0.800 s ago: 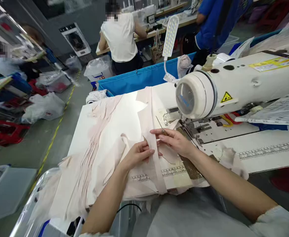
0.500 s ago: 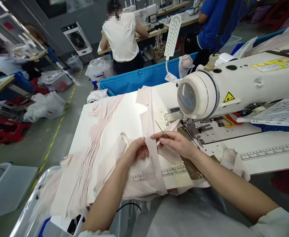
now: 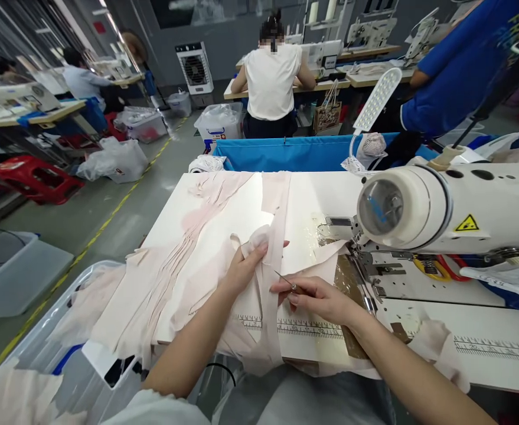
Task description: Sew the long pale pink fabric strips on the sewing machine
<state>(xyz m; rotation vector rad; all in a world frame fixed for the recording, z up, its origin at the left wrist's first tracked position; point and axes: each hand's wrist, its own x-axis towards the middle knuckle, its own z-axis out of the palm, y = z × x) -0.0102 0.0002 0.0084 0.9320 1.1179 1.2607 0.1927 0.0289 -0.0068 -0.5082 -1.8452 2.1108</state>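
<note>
The left hand [image 3: 245, 265] has its grip pinched shut on a bunched fold of pale pink fabric [image 3: 206, 236], lifted just off the white table [image 3: 312, 200]. The right hand [image 3: 316, 298] pinches a thin metal tool [image 3: 284, 278], perhaps tweezers or an awl, its tip pointing at a long fabric strip [image 3: 277, 224] that runs across the table and hangs over the near edge. Most of the cloth lies spread to the left and spills towards a clear plastic bin [image 3: 64, 348]. As far as I can judge, the pieces are only being lined up: nothing lies under the needle area of the sewing machine [image 3: 440, 206], so stitching this seam is not yet begun
</note>
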